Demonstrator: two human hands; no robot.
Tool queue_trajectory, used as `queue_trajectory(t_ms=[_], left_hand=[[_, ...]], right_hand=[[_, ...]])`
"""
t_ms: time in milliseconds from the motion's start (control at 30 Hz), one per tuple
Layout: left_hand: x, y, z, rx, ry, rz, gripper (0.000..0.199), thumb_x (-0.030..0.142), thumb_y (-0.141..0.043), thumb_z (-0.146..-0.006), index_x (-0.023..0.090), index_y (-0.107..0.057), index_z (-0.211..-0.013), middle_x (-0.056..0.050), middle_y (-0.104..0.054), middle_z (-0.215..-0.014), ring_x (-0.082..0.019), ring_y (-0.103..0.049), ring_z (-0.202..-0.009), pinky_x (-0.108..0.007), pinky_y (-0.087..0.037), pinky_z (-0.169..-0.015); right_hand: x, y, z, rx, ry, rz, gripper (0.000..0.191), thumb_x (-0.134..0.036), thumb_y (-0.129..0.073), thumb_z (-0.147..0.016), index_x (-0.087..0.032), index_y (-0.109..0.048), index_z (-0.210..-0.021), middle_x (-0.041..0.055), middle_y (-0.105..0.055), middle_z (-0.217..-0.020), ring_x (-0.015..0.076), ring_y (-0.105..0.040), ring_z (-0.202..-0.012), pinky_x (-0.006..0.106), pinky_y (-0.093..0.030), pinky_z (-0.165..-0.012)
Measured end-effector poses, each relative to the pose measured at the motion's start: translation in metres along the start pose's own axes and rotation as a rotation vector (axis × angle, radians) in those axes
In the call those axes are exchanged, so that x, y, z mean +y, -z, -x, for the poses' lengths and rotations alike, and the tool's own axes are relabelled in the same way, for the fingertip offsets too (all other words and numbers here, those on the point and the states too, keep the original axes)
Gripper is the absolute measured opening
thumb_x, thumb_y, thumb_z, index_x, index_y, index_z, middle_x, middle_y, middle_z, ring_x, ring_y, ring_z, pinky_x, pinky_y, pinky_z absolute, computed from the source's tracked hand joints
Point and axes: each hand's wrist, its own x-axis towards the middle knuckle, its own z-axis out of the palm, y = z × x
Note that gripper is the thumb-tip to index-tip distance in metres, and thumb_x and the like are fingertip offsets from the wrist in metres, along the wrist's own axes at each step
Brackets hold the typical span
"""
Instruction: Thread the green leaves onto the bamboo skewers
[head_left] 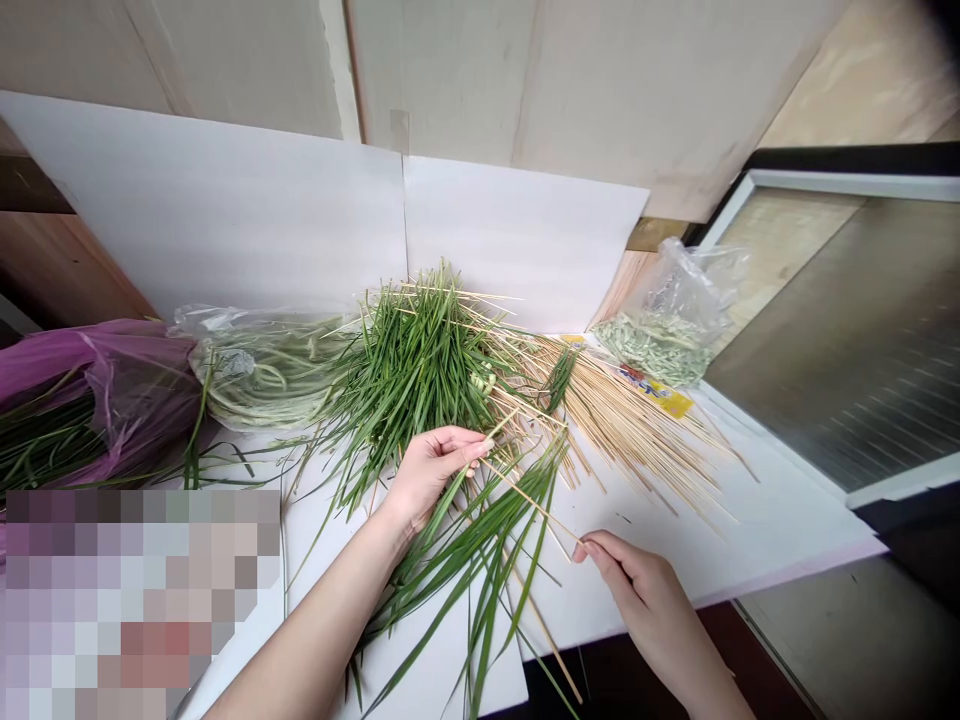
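- Head view: left hand (431, 475) is gripping long green leaf blades (469, 545), fingers curled shut
- Right hand (637, 610) is pinching a bamboo skewer (536, 505) narrowly between fingertips (589, 550)
- Loose skewers (630, 435) are lying beside a leaf pile (420, 365)

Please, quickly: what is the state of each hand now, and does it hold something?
Left hand: closed, holding long green leaves.
Right hand: pinching, apparently holding a thin wooden stick.

Both forearms (300, 630) are bare (and quite slim).
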Motion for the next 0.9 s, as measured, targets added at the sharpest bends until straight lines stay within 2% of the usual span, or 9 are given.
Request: queue_trajectory(t_ms=[233,433,533,700,900], left_hand=[[0.0008,0.0007,0.0000,-0.019,-0.009,0.005,0.025,0.030,-0.087,-0.065,0.013,-0.075,-0.079,-0.002,-0.066,-0.070,-0.008,-0.054,-0.058,-0.021,-0.046,-0.059],[0.0010,-0.0010,-0.0004,-0.008,-0.019,0.012,0.026,0.031,-0.087,-0.064,0.013,-0.075,-0.078,-0.001,-0.065,-0.066,-0.008,-0.053,-0.057,-0.022,-0.045,-0.059],[0.0010,-0.0014,-0.0001,-0.012,-0.016,0.014,0.026,0.031,-0.087,-0.064,0.013,-0.075,-0.078,-0.001,-0.065,-0.065,-0.008,-0.053,-0.057,-0.021,-0.044,-0.059],[0.0002,-0.0009,-0.0002,-0.012,-0.015,0.018,0.025,0.030,-0.087,-0.064,0.012,-0.075,-0.078,-0.002,-0.066,-0.066,-0.008,-0.053,-0.057,-0.022,-0.044,-0.059],[0.0020,-0.0026,0.0011,0.040,-0.032,0.003,0.026,0.028,-0.089,-0.060,0.012,-0.075,-0.075,-0.001,-0.065,-0.061,-0.009,-0.053,-0.054,-0.024,-0.045,-0.060]], right_hand=[[0.0001,-0.0006,-0.0005,-0.004,0.000,-0.025,0.041,-0.046,-0.034,-0.101,-0.023,-0.063,-0.083,-0.0035,-0.044,-0.060,0.0145,-0.033,-0.047,0.025,-0.029,-0.048],[0.0018,-0.0034,-0.0009,-0.001,0.025,-0.048,0.039,-0.046,-0.035,-0.100,-0.023,-0.060,-0.080,-0.0010,-0.055,-0.065,0.0161,-0.040,-0.049,0.025,-0.031,-0.048],[0.0005,-0.0047,-0.0009,0.009,0.015,-0.045,0.040,-0.047,-0.036,-0.099,-0.023,-0.061,-0.079,-0.0021,-0.053,-0.063,0.0154,-0.036,-0.047,0.025,-0.030,-0.048],[-0.0037,-0.0022,-0.0007,-0.034,0.003,-0.064,0.037,-0.044,-0.035,-0.100,-0.023,-0.060,-0.082,-0.0008,-0.056,-0.069,0.0157,-0.038,-0.052,0.026,-0.031,-0.052],[-0.0056,-0.0014,-0.0003,-0.042,0.007,-0.051,0.037,-0.041,-0.035,-0.101,-0.022,-0.059,-0.082,-0.0015,-0.053,-0.066,0.0150,-0.037,-0.051,0.026,-0.032,-0.051]])
